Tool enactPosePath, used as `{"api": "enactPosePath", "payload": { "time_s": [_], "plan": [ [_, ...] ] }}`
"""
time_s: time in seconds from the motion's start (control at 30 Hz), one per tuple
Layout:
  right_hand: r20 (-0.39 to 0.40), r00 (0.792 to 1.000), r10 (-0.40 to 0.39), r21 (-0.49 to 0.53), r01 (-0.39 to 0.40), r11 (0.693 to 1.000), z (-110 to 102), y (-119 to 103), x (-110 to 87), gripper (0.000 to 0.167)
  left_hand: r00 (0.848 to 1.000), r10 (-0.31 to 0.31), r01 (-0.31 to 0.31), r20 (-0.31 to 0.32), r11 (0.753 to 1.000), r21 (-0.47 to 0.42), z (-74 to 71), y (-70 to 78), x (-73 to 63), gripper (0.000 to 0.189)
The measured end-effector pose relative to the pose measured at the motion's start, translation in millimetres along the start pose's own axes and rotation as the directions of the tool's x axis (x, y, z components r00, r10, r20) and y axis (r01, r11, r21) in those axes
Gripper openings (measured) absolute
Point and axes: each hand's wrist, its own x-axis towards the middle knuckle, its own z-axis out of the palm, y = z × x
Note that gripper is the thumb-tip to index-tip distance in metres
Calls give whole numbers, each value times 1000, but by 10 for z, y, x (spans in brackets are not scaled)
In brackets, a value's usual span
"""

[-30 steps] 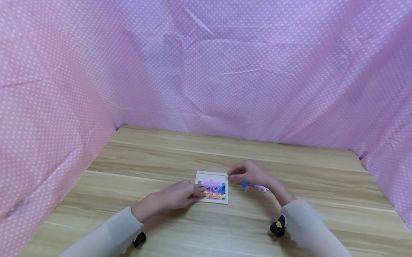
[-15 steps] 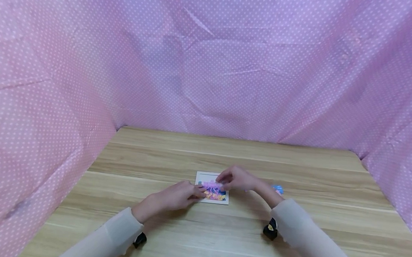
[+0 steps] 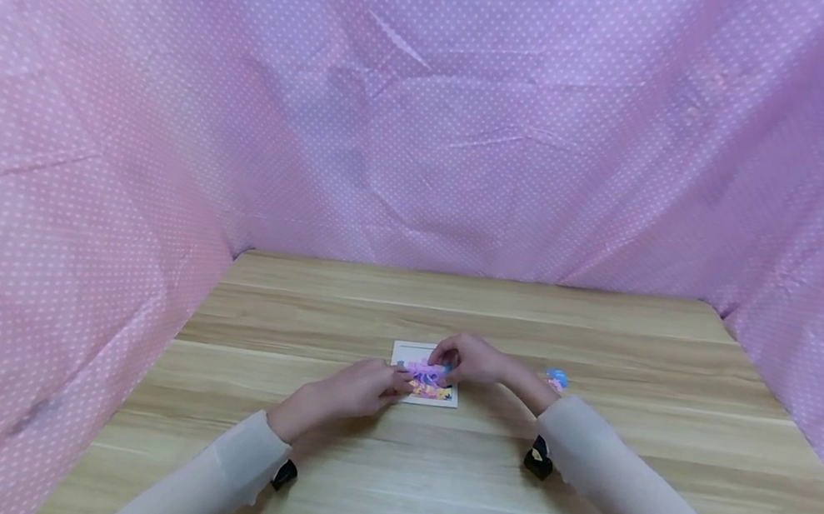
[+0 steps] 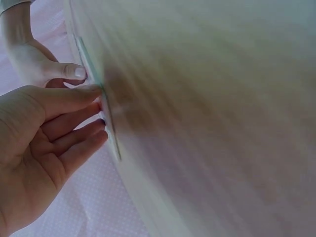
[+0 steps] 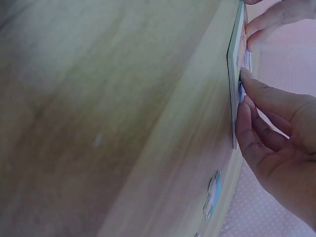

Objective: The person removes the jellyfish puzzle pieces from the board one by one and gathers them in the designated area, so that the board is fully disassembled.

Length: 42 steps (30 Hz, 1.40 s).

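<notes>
A small white-framed jigsaw puzzle board [image 3: 412, 347] lies on the table, its lower part filled with pink, blue and yellow pieces. My left hand [image 3: 368, 388] rests its extended fingers on the board's left side; in the left wrist view its fingertips [image 4: 102, 126] touch the surface. My right hand [image 3: 475, 359] is over the board's right side, with thumb and fingers pinching a puzzle piece [image 5: 240, 92] right at the surface. That piece looks dark blue and is mostly hidden by the fingers.
A loose blue and pink puzzle piece [image 3: 556, 378] lies on the wooden table [image 3: 418, 484] beyond the right forearm. Black wrist cameras [image 3: 538, 458] hang under both sleeves. Pink dotted cloth [image 3: 421, 166] surrounds the table's back and sides.
My right hand has come left and down from the board's upper right corner onto its right side. The loose blue and pink piece now shows past the forearm. My left hand stays put.
</notes>
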Motion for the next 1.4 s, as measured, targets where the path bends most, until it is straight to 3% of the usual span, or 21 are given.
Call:
{"api": "enactPosePath", "payload": {
  "time_s": [0.1, 0.3, 0.47, 0.6, 0.87, 1.03, 1.23, 1.4],
  "plan": [
    [7, 1000, 2, -1, -2, 1000, -8, -27, 12, 27, 1000, 13, -13, 0, 1000, 24, -26, 6, 15, 20],
    [10, 1000, -5, -26, 5, 1000, -9, -50, 17, 26, 1000, -6, 6, 19, 1000, -7, -56, 42, 65, 16],
    [45, 999, 3, -22, -2, 1000, 6, -66, 26, 27, 997, 68, -68, 24, 998, 11, -40, 74, 118, 23],
    [72, 997, 12, -11, -11, 1000, 18, -80, 47, 27, 992, 126, -126, 4, 992, 27, -3, 69, 145, 16],
    [70, 997, 43, -53, -40, 998, 3, -84, 37, 30, 998, 56, -56, 16, 998, -25, 29, 46, 193, 18],
    [87, 995, 37, -67, -32, 997, 5, -68, 41, 28, 995, 97, -97, 3, 995, -11, 35, 47, 185, 15],
    [109, 994, 18, -58, -12, 998, 21, -41, 56, 26, 998, 70, -70, -3, 992, -100, 52, 60, 156, 19],
    [108, 994, -3, -57, 9, 998, -8, -53, 72, 25, 987, 150, -153, -48, 986, -70, 32, 33, 173, 21]
  ]
}}
